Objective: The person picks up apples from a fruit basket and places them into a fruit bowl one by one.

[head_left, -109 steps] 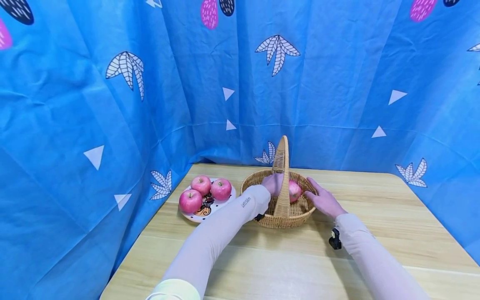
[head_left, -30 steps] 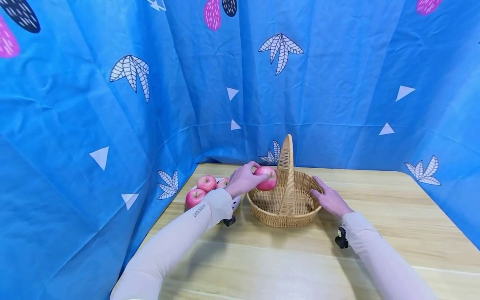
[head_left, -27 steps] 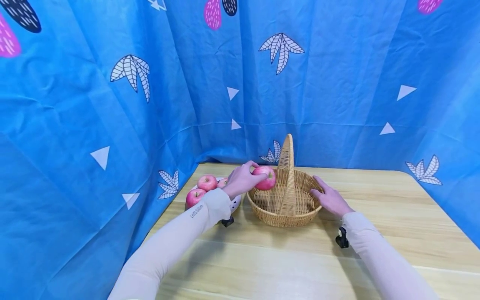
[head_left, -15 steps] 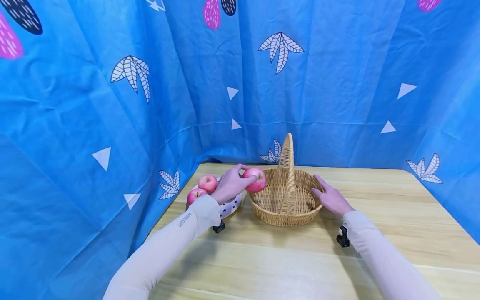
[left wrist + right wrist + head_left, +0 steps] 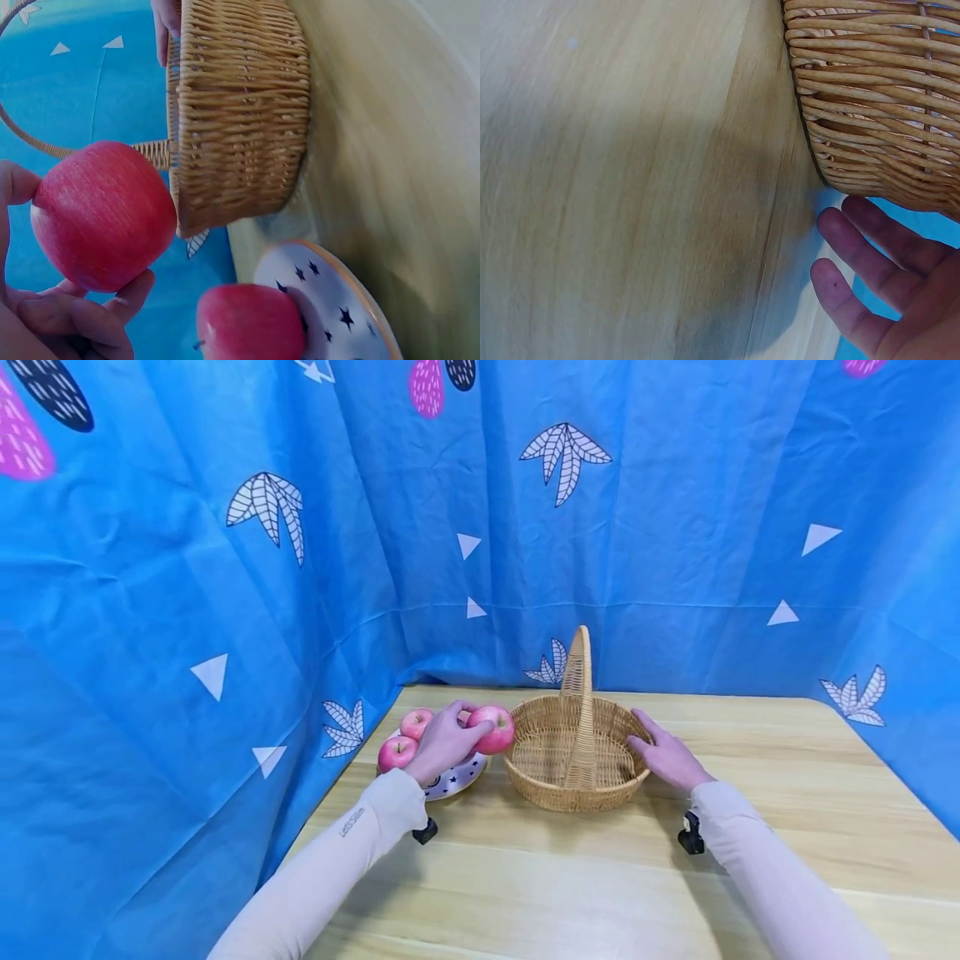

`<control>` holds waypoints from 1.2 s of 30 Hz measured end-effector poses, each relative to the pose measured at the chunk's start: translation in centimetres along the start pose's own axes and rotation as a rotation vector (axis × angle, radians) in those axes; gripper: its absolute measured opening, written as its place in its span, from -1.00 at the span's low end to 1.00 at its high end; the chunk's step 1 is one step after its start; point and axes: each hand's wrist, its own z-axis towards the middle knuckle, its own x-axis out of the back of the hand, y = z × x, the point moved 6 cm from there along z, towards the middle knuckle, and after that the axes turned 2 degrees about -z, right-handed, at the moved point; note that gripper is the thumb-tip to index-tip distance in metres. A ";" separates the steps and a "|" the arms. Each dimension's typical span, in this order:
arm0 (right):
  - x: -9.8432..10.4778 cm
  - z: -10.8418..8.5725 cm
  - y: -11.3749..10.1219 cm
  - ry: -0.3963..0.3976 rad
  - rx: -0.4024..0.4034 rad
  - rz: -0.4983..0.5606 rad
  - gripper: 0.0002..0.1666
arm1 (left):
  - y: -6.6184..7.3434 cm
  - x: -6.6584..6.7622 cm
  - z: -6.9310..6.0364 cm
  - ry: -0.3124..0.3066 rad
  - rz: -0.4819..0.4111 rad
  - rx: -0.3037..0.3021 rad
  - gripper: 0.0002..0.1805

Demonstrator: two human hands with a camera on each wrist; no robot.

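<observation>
My left hand [image 5: 444,745] holds a red apple [image 5: 491,730] between thumb and fingers, raised in the gap between basket and plate. That apple [image 5: 105,216] fills much of the left wrist view. Under and beyond the hand is a white plate [image 5: 453,782] with dark stars; two apples [image 5: 397,752] show on its left side, and another apple [image 5: 251,322] is mostly hidden by the hand in the head view. My right hand [image 5: 675,762] holds the right rim of a wicker basket [image 5: 577,799], thumb over the rim; its other fingers [image 5: 870,270] extend below, outside the wall.
The basket's tall arched handle [image 5: 582,702] stands upright. No apple shows inside the basket. All of this is on a light wooden table [image 5: 555,885], with a blue patterned curtain [image 5: 675,527] behind and at the sides.
My left hand has taken the apple out of the basket and carried it left and lower, close to the plate. The right hand stays at the basket rim.
</observation>
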 end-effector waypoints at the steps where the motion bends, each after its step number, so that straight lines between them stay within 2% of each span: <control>1: 0.0 -0.1 0.1 0.001 0.000 -0.001 -0.15 | -0.3 0.0 -0.1 -0.005 -0.006 0.010 -0.39; 3: 0.2 -0.2 0.1 0.002 -0.001 -0.004 -0.15 | -0.9 0.1 -0.3 -0.006 -0.002 0.030 -0.38; 7: 0.2 -0.3 0.1 0.001 -0.004 -0.004 -0.16 | -2.0 0.7 -0.6 0.030 0.076 0.044 -0.37; 15: 0.4 -0.5 -0.4 0.001 -0.003 -0.010 -0.13 | -3.5 1.6 -1.2 0.071 0.101 0.053 -0.39; 21: 0.3 -0.4 -0.4 0.000 -0.007 -0.015 -0.13 | -4.7 1.8 -1.7 0.071 0.127 0.060 -0.45; 28: 0.1 -0.2 -0.2 -0.007 -0.012 -0.007 -0.11 | -5.9 1.7 -2.0 0.059 0.164 0.062 -0.32; 36: 0.1 -0.1 -0.2 -0.004 -0.012 -0.005 -0.12 | -7.0 1.5 -2.0 0.045 0.261 0.126 -0.27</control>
